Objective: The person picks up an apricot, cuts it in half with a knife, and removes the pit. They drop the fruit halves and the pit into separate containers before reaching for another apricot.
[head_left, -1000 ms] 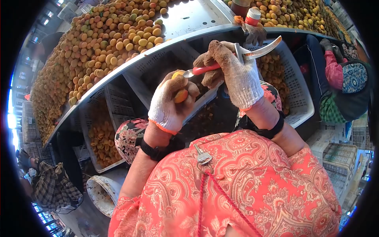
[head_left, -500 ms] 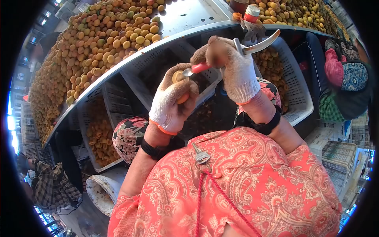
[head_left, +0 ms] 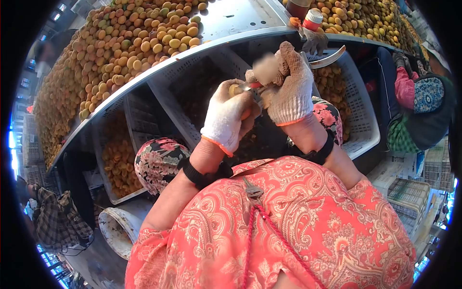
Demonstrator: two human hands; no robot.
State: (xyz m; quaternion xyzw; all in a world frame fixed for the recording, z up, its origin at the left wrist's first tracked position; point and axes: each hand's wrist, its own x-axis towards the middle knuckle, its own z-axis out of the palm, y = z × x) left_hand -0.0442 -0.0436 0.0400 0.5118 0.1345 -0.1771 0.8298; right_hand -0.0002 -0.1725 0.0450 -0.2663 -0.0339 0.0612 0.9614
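My left hand (head_left: 231,110), in a white knit glove with a brown-stained finger area, is closed around an apricot (head_left: 234,90) at its fingertips. A bit of orange fruit (head_left: 246,113) also shows in its palm. My right hand (head_left: 288,86), gloved the same way, is closed on a small red-handled tool (head_left: 255,85) with a metal tip. That tip meets the apricot between the two hands; its exact shape is partly hidden. Both hands are close together above the crates, below the table's edge.
Whole apricots (head_left: 139,43) are heaped on the metal table (head_left: 240,17). Crates of split fruit stand left (head_left: 120,168) and right (head_left: 358,101) of my knees. A red bottle with a white cap (head_left: 313,19) stands at the table edge. A white bucket (head_left: 115,231) is at lower left; another person (head_left: 418,111) sits at right.
My left hand has moved right, and the right hand has turned and come in closer over it. The tool's tip now presses at the apricot, with more of the tool covered.
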